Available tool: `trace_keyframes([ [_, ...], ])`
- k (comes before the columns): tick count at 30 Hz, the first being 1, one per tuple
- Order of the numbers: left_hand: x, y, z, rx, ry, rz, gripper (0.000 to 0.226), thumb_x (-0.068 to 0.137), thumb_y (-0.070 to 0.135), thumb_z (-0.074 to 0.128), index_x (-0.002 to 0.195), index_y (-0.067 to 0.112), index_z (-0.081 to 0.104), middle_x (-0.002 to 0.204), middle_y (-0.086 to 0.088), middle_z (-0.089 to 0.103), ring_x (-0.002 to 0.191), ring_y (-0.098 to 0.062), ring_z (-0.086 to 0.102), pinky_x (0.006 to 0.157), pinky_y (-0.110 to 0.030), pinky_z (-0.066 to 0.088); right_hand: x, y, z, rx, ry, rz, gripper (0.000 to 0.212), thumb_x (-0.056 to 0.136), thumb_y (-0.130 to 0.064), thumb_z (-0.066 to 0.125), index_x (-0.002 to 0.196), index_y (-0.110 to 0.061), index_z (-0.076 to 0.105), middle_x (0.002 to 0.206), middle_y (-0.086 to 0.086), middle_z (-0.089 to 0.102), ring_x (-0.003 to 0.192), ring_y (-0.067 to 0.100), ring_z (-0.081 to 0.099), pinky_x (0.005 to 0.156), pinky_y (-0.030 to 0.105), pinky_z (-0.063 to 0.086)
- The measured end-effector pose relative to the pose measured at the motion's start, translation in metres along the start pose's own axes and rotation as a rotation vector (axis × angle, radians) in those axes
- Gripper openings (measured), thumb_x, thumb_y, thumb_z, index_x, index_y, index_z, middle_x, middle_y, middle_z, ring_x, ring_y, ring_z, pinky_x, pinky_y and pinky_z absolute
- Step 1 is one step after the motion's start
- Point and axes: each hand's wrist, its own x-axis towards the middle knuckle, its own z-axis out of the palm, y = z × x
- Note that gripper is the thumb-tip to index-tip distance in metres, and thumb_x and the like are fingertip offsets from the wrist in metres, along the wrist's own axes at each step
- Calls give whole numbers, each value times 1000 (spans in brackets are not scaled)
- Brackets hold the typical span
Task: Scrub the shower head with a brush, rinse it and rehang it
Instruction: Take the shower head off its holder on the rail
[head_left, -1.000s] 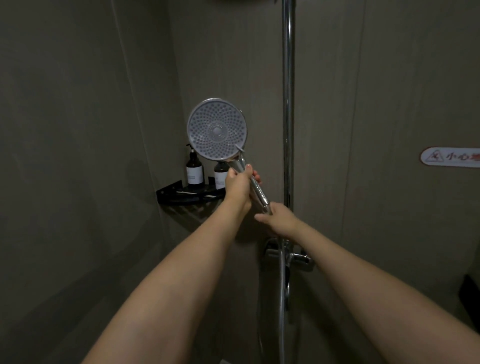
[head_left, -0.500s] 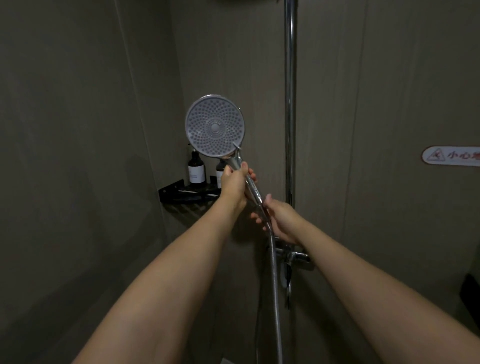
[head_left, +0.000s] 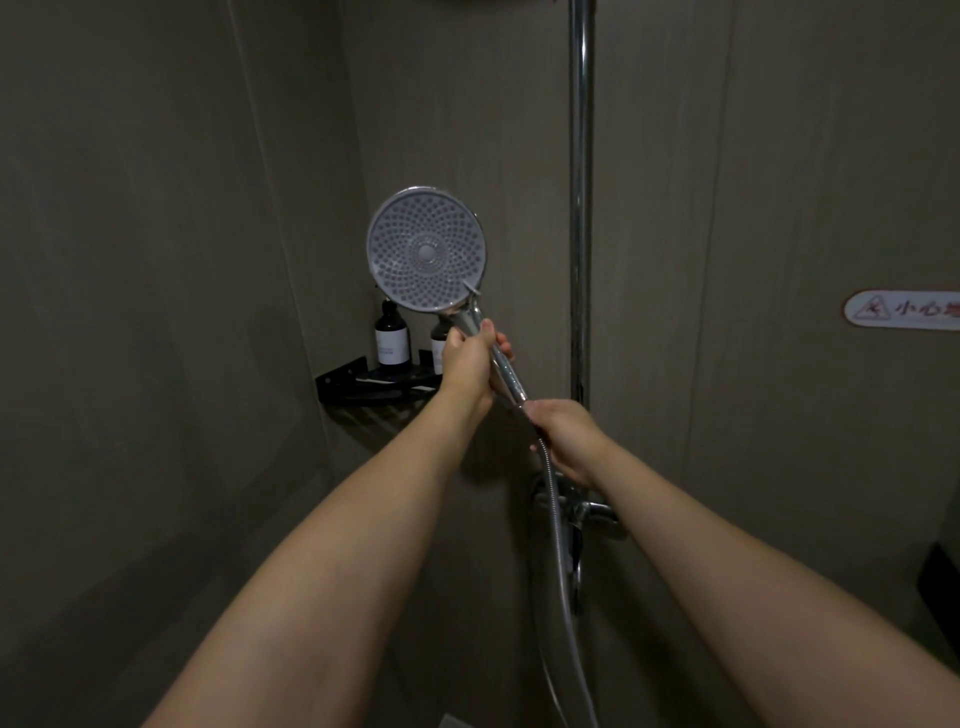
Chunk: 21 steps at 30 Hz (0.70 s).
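The round shower head (head_left: 427, 250) faces me, its grey nozzle plate held up in front of the corner of the stall. My left hand (head_left: 470, 364) is wrapped around the upper part of its chrome handle. My right hand (head_left: 569, 439) grips the lower end of the handle, where the metal hose (head_left: 558, 545) joins and hangs down. No brush is in view.
A chrome riser pipe (head_left: 580, 208) runs up the wall right of the head, with the mixer valve (head_left: 587, 512) below my right hand. A black corner shelf (head_left: 358, 387) holds two dark bottles (head_left: 392, 335). A warning sticker (head_left: 904, 309) is on the right wall.
The shower head has stayed near the same height and turned slightly. My right hand has closed more firmly around the handle's lower end, and the hose has swung into view below it.
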Motion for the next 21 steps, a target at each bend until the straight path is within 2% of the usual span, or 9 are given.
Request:
trace_keyframes([
  [3, -1, 1, -1, -10, -4, -5, 11, 96, 13, 45, 87, 20, 46, 68, -1, 50, 60, -12, 52, 65, -28, 49, -1, -1, 1, 13, -30, -19, 19, 94, -25, 50, 87, -11, 61, 70, 3, 64, 52, 7, 64, 46, 20, 50],
  [6, -1, 2, -1, 5, -13, -13, 10, 96, 13, 46, 89, 20, 47, 69, 0, 51, 62, -11, 52, 67, -27, 49, 2, -1, 6, 153, 15, 71, 33, 99, -32, 37, 96, -9, 60, 81, 9, 64, 73, 21, 61, 74, 35, 53],
  [8, -2, 2, -1, 1, -10, -4, 11, 96, 12, 45, 88, 19, 47, 68, -1, 50, 60, -11, 51, 65, -27, 48, 1, 0, 7, 11, 28, 31, 22, 97, -21, 42, 87, -11, 59, 79, 7, 60, 69, 18, 57, 69, 32, 50],
  [10, -3, 3, 1, -10, 0, 11, 13, 97, 11, 44, 87, 19, 45, 68, -2, 48, 59, -12, 50, 63, -27, 47, -3, 3, 7, -93, 66, -52, 5, 91, -15, 56, 88, -11, 57, 79, 4, 59, 70, 16, 57, 66, 29, 48],
  [13, -4, 3, 3, -21, 9, 17, 15, 97, 10, 43, 84, 18, 44, 66, -2, 47, 55, -10, 49, 59, -25, 46, -3, 4, 10, 59, 118, -90, 17, 91, -19, 57, 102, -6, 57, 88, 8, 62, 81, 20, 60, 80, 36, 51],
  [15, -4, 3, 3, -11, 14, 22, 16, 97, 11, 43, 83, 18, 43, 65, -2, 46, 46, -6, 51, 52, -22, 47, -5, 2, 13, 103, 97, -74, 17, 95, -17, 48, 88, -9, 61, 78, 7, 62, 70, 17, 60, 67, 29, 53],
  [17, -3, 2, 3, 12, 14, 15, 15, 97, 12, 44, 83, 19, 43, 64, -1, 47, 41, -4, 51, 48, -21, 48, -4, 5, 9, -16, 100, -63, 17, 93, -14, 52, 79, -14, 60, 71, 3, 60, 62, 13, 58, 52, 19, 49],
  [19, -3, -1, 3, 18, 9, 11, 15, 97, 12, 45, 84, 20, 44, 64, 0, 48, 41, -4, 52, 49, -22, 49, -8, 6, 8, -14, 103, -88, 6, 90, -17, 57, 90, -11, 59, 78, 3, 61, 70, 14, 59, 58, 20, 51],
  [21, -2, -4, 2, 15, 8, 10, 14, 96, 13, 46, 84, 20, 45, 64, 0, 49, 42, -4, 53, 53, -24, 48, -7, 5, 9, 81, 129, -68, 24, 94, -24, 51, 109, -6, 55, 91, 10, 61, 83, 22, 60, 79, 34, 53],
])
